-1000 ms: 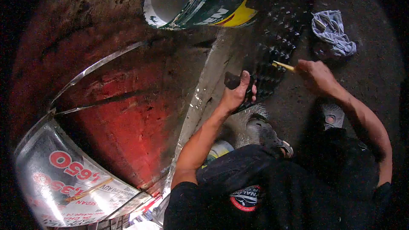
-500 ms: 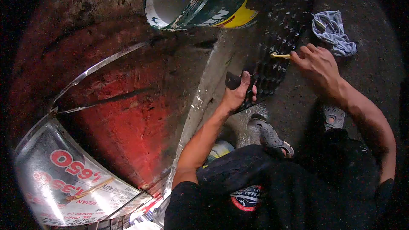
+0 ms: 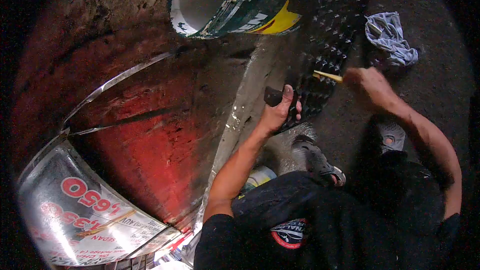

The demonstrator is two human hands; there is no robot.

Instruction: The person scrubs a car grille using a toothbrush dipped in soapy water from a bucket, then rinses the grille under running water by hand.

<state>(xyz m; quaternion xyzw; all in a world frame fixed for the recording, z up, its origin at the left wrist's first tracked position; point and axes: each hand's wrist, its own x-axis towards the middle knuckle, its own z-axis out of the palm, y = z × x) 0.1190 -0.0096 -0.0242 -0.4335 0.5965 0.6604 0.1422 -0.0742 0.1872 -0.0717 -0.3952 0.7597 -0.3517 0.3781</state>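
My right hand point(image 3: 372, 86), blurred by motion, is closed around a slim yellow brush point(image 3: 328, 76) that looks like a toothbrush. The brush's head lies over a long black panel point(image 3: 330, 45) with a bumpy, mesh-like surface and glinting spots. At the panel's near end, my left hand point(image 3: 280, 112) grips a black edge piece, thumb on top and fingertips showing at its right side. Whether that black piece belongs to the panel is hard to make out. A crumpled grey-blue cloth point(image 3: 391, 37) lies on the floor beyond my right hand.
A green bucket with a yellow patch point(image 3: 245, 5) lies tipped at the top. Left stand a red-stained surface point(image 3: 160, 160) and a curved printed price sign point(image 3: 100, 210). A pale ledge point(image 3: 235, 105) runs beside my left arm. My clog-style shoes point(image 3: 320, 162) rest on the dark floor.
My right hand and the brush have moved slightly down toward me over the panel, and the brush is tilted differently. My left hand keeps its grip in the same place.
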